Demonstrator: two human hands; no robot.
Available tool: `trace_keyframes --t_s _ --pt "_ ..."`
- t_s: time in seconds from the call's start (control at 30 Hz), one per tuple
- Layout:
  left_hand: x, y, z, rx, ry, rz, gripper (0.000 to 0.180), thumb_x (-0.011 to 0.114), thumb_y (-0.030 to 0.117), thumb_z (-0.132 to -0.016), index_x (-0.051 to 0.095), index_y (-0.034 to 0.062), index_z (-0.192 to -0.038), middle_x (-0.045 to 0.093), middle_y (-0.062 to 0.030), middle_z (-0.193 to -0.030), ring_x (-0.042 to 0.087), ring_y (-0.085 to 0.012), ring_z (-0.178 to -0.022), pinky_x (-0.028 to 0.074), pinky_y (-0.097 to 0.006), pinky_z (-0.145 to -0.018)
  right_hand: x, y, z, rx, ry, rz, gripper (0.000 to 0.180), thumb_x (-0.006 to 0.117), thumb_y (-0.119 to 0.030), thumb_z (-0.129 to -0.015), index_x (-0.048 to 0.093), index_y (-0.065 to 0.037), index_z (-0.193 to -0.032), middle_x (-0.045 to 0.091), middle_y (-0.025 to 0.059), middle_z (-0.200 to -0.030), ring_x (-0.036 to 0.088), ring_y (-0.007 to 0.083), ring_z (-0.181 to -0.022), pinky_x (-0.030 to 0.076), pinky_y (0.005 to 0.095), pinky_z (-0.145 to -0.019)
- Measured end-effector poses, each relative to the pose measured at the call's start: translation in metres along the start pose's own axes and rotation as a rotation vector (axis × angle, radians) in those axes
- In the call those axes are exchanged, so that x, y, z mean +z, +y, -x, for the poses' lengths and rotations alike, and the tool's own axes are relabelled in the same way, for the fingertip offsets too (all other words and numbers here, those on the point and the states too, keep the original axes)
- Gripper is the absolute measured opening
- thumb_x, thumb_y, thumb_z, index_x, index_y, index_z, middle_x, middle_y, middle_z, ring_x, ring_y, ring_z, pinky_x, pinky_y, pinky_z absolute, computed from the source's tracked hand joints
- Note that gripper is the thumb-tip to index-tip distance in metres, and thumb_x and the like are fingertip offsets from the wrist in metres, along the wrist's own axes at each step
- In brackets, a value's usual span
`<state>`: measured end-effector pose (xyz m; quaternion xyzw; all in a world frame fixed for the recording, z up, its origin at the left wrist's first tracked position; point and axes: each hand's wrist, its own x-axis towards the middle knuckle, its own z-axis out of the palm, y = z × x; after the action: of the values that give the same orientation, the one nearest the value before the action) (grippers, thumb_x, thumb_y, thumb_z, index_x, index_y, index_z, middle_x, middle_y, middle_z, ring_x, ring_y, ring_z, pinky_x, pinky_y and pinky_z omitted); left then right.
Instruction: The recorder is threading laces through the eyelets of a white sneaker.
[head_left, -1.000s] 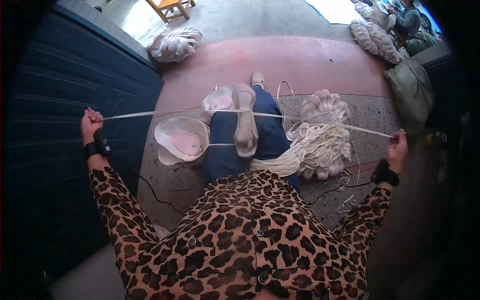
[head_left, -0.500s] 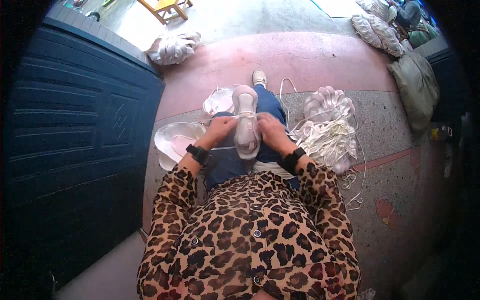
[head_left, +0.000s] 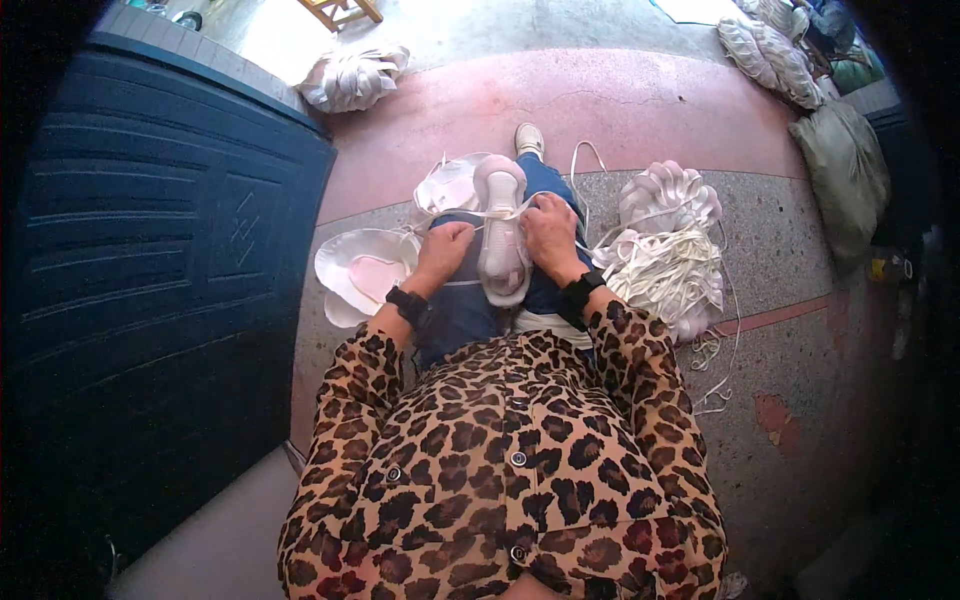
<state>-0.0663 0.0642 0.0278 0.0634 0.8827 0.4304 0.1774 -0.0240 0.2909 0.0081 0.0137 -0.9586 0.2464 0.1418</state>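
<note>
Across my thighs lies a long, pale pink and white piece shaped like a shoe sole (head_left: 502, 262), narrow at its middle. A white cord (head_left: 492, 214) crosses it at the waist. On its left side my left hand (head_left: 447, 250) is closed in a pinch on one end of the cord, beside the knee. At the right edge my right hand (head_left: 550, 235) curls its fingers round the cord close to the piece. Whether the cord is knotted I cannot tell.
White shell-like pieces with pink centres (head_left: 370, 272) lie left of my legs. To the right are a fanned stack of pale pieces (head_left: 670, 195) and a heap of white cords (head_left: 668, 265). A blue panelled door (head_left: 170, 230) stands left; a grey-green sack (head_left: 842, 175) sits far right.
My left hand has pulled a little away from the piece, cord in its fingers. The right hand has turned and risen along the piece's edge. The view has shifted slightly.
</note>
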Motion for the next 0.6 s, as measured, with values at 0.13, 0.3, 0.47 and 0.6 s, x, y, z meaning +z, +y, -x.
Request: trace_keyframes --t_s 0.13,0.3,0.47,0.6 --pt "0.002 0.006 -0.002 0.033 0.04 -0.032 0.034 0.058 0.03 -0.095 0.072 0.0013 -0.103 0.072 -0.02 -0.096 0.07 -0.0338 -0.091 0.053 -0.041 -0.082 0.0 -0.005 -0.002 -0.1 -0.014 0.033 0.012 0.065 -0.018 -0.083 0.073 -0.012 -0.089 0.065 0.0058 -0.111 0.055 0.0273 -0.113 0.04 0.0451 -0.091" --pt "0.007 0.012 -0.004 0.141 0.095 -0.146 0.03 0.054 0.027 -0.096 0.071 0.0031 -0.097 0.069 -0.0234 -0.094 0.066 -0.0422 -0.091 0.052 -0.05 -0.081 -0.015 -0.004 -0.003 -0.052 -0.01 -0.018 0.013 0.071 -0.022 -0.082 0.073 -0.012 -0.089 0.066 0.0043 -0.1 0.059 0.027 -0.101 0.045 0.0436 -0.083" --pt "0.006 0.013 -0.002 0.163 0.081 -0.175 0.029 0.052 0.026 -0.096 0.068 0.0027 -0.092 0.068 -0.0245 -0.09 0.065 -0.0435 -0.089 0.051 -0.053 -0.078 -0.016 -0.006 0.0 0.011 -0.022 -0.003 0.015 0.073 -0.026 -0.082 0.075 -0.012 -0.085 0.064 0.0053 -0.091 0.059 0.0278 -0.094 0.045 0.0444 -0.079" --pt "0.01 0.009 -0.006 0.274 0.093 -0.264 0.026 0.055 0.024 -0.094 0.069 0.0026 -0.089 0.069 -0.0226 -0.089 0.066 -0.0417 -0.086 0.051 -0.051 -0.075 -0.018 -0.008 0.003 0.01 -0.08 0.043 0.018 0.071 -0.028 -0.084 0.074 -0.011 -0.079 0.063 0.0063 -0.086 0.059 0.0282 -0.093 0.045 0.045 -0.078"
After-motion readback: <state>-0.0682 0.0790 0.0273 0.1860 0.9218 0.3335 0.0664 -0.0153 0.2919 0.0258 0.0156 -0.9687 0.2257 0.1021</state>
